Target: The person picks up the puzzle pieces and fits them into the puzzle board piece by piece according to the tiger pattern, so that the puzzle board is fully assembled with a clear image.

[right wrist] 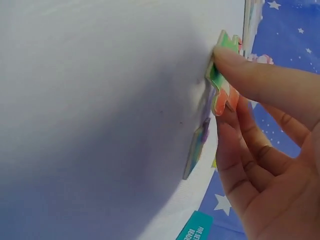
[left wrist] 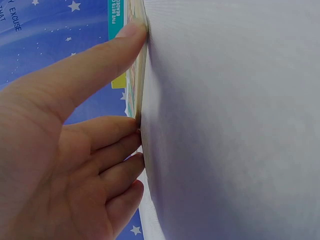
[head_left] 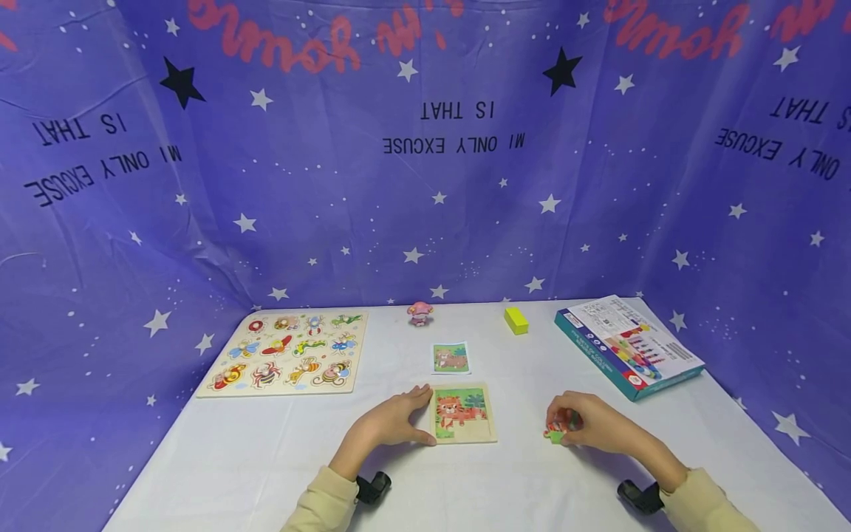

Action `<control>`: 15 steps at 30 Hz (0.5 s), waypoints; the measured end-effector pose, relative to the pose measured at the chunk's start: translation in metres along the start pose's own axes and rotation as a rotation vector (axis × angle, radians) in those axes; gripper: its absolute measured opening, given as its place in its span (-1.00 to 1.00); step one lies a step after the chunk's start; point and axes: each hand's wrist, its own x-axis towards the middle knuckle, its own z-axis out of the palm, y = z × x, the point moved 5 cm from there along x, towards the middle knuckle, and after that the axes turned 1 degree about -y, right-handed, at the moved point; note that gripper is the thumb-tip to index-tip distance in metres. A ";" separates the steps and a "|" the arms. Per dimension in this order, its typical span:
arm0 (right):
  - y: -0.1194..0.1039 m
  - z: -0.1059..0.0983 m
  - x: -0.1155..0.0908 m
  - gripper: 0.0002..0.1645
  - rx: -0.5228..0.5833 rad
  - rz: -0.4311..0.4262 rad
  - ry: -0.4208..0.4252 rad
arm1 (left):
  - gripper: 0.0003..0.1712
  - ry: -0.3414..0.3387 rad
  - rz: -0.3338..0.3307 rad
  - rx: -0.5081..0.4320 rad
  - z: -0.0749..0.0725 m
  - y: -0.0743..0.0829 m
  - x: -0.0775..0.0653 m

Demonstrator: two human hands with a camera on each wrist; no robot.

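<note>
A square wooden jigsaw puzzle with a red tiger picture lies on the white table, its lower right part showing bare wood. My left hand rests at its left side, thumb by the near corner and fingers along the edge. In the left wrist view the thumb and fingertips touch the puzzle's edge. Right of the puzzle, my right hand pinches a green and orange-red puzzle piece between thumb and fingers. Another puzzle piece lies on the table beside that hand, mostly hidden by it in the head view.
Behind the puzzle lies a small tiger picture card. A pink figurine and a yellow block stand farther back. An insect peg board lies at left, a teal-edged box at right. A purple star-printed curtain surrounds the table.
</note>
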 end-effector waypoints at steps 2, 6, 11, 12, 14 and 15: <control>-0.001 -0.001 0.000 -0.63 0.009 0.006 0.001 | 0.07 -0.001 0.001 0.002 0.000 0.000 0.000; -0.003 -0.002 0.001 -0.72 0.050 -0.012 0.004 | 0.07 -0.001 0.002 0.002 -0.001 0.000 0.000; -0.008 -0.001 0.004 -0.82 0.091 -0.088 0.024 | 0.06 0.002 0.006 0.004 -0.002 0.000 0.000; -0.009 -0.001 0.004 -0.83 0.097 -0.096 0.028 | 0.07 0.001 0.006 0.001 -0.002 0.000 0.000; -0.011 -0.001 0.006 -0.84 0.102 -0.101 0.039 | 0.06 -0.001 0.005 -0.005 -0.001 0.000 0.000; -0.012 -0.001 0.007 -0.84 0.104 -0.096 0.045 | 0.07 -0.002 0.006 -0.007 -0.001 0.000 0.000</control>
